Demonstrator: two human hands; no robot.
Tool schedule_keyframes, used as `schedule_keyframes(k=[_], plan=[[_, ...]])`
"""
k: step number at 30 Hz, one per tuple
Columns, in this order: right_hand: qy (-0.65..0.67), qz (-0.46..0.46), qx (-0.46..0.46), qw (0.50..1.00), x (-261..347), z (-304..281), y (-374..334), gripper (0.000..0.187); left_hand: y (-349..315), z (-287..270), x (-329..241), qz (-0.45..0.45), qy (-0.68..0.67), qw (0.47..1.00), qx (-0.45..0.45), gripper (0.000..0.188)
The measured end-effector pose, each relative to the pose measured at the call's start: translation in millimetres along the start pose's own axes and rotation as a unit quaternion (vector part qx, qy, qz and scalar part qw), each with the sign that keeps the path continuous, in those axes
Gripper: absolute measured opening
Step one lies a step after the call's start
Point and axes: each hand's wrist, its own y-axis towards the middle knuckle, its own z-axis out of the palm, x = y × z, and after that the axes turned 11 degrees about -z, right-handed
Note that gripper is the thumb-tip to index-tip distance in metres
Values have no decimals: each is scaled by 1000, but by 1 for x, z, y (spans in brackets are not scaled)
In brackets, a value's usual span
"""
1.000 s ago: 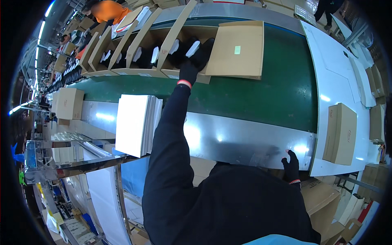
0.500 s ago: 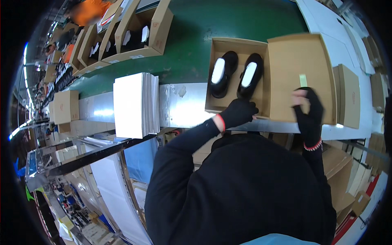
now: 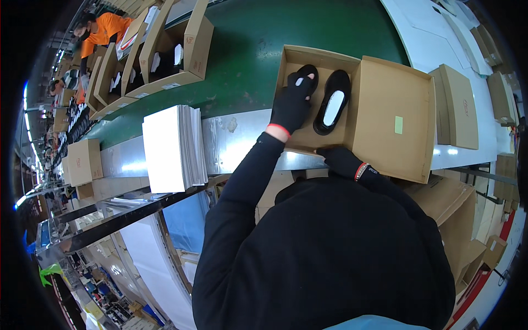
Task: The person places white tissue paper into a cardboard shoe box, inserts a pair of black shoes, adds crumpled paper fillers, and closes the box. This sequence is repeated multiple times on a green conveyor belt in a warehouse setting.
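Note:
An open brown shoebox [image 3: 356, 102] lies in front of me, its lid [image 3: 412, 91] folded out to the right with a pale green sticker [image 3: 399, 125] inside. Two black shoes with white insoles are in the box. My left hand [image 3: 290, 107], in a black fingerless glove, is closed over the left shoe [image 3: 311, 71] and hides most of it. Beside it, the right shoe [image 3: 338, 91] lies untouched. At the box's near wall, my right hand [image 3: 342, 160], also gloved, has its fingers closed on the edge.
A stack of white sheets [image 3: 165, 148] stands left on the metal table edge [image 3: 231, 132]. Several open shoeboxes [image 3: 198, 49] with shoes line the green conveyor [image 3: 247, 33] at far left. Closed boxes [image 3: 459, 107] stand right. A person in orange [image 3: 107, 27] works at far left.
My left hand has moved from the box's near wall up onto the left shoe. My right hand has come from over the lid down to the near wall. The box has turned slightly.

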Motion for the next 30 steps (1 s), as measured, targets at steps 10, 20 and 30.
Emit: schedule_keyframes(k=[10, 20, 30], plan=[[12, 66, 40, 997, 7, -16, 15, 35, 11, 39, -10, -52, -43, 997, 49, 68], [102, 98, 66, 988, -6, -111, 1, 42, -86, -205, 4, -196, -475, 858, -3, 56], [129, 97, 72, 984, 8, -175, 25, 43, -152, -122, 166, -265, 132, 950, -98, 62]])
